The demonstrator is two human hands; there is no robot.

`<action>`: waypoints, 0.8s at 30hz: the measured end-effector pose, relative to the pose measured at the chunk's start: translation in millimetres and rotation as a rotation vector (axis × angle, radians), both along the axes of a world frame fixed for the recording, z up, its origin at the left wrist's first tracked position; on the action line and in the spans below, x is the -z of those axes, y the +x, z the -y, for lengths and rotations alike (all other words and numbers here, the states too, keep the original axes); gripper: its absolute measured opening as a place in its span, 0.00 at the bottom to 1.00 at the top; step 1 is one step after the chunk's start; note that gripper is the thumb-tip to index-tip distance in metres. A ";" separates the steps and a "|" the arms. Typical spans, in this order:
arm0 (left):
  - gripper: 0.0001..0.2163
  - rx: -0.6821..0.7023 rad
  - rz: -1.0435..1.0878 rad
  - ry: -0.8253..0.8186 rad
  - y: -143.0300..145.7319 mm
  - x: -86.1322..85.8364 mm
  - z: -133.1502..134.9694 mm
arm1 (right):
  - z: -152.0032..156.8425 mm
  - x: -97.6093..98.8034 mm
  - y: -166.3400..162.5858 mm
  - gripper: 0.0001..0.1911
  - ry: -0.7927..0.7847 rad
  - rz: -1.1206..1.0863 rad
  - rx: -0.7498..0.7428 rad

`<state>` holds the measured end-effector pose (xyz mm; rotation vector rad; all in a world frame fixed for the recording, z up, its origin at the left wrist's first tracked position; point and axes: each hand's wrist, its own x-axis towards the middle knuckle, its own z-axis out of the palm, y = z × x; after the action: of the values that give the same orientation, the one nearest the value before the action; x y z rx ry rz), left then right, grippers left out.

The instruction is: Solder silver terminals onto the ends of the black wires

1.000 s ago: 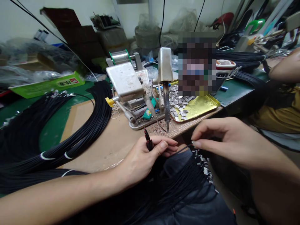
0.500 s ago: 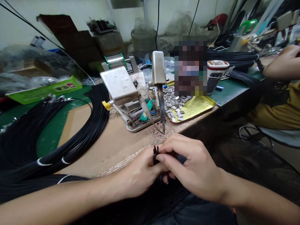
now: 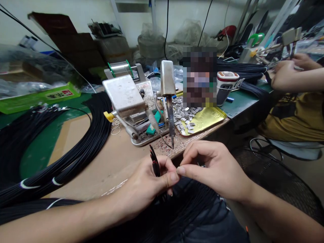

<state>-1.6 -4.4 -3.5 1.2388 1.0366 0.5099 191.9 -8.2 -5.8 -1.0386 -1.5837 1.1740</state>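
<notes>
Left hand [image 3: 155,178] clamped round black wires [image 3: 155,162], right hand [image 3: 211,166] bent in, can't tell its grip tbh, both in front of one soldering iron [image 3: 170,113]. One solder spool [image 3: 119,69] behind-left of it.

One head-worn camera faces forward and down; the hands [image 3: 149,179] sit close, the bench [image 3: 32,158] beyond.

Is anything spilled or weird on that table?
Yes: tiny dark and reddish crumbs are scattered loose on the brown work surface near the soldering iron's tip, beyond the left hand. They look spilled, while the metal connectors lie together in a gold tray. I see nothing clearly broken.
</notes>
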 end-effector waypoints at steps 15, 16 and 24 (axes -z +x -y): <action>0.18 -0.090 -0.110 -0.060 2.6 -0.2 -2.2 | -68.0 30.0 25.5 0.03 0.438 0.434 0.469; 0.19 -0.112 -0.095 -0.061 2.9 -0.4 -2.1 | -76.6 32.7 32.0 0.05 0.447 0.513 0.477; 0.18 -0.224 -0.125 -0.020 4.8 -5.2 -0.1 | -95.0 44.9 38.9 0.14 0.467 0.682 0.359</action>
<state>3.2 -4.3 1.7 1.1543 1.2927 0.5974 230.8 86.8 -50.7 -1.3992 -1.9400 0.1726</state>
